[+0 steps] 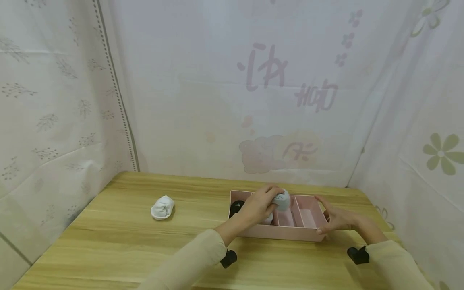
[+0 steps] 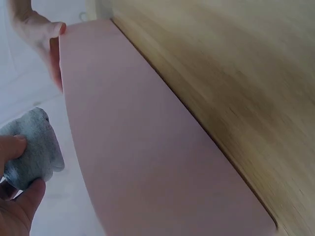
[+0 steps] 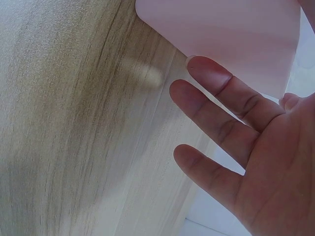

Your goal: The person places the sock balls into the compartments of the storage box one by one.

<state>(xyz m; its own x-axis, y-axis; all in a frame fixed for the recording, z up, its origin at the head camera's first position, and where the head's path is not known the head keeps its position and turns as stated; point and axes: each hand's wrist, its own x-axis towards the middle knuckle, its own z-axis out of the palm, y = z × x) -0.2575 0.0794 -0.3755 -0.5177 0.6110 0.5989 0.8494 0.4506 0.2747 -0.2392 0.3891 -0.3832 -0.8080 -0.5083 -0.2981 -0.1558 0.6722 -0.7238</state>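
Bundle (image 1: 282,200), probably soft cloth, compartmented tray (image 1: 286,232)

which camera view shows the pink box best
The head view: it shows the pink box inside and out, though the left hand covers some. Left wrist shows only its outside, closer; right wrist, just a corner.

Soft, even light is spread across the head view, the cloth (image 1: 181,121) rendered pale and faintly hazy. Only weak shadows are cast on the table (image 1: 108,241). From the left wrist, a thin dark shadow is traced under the tray (image 2: 142,128), with wood grain softly blurred. From the right, pale glare is caught upper left; the right hand (image 3: 266,142) is dimly lit.
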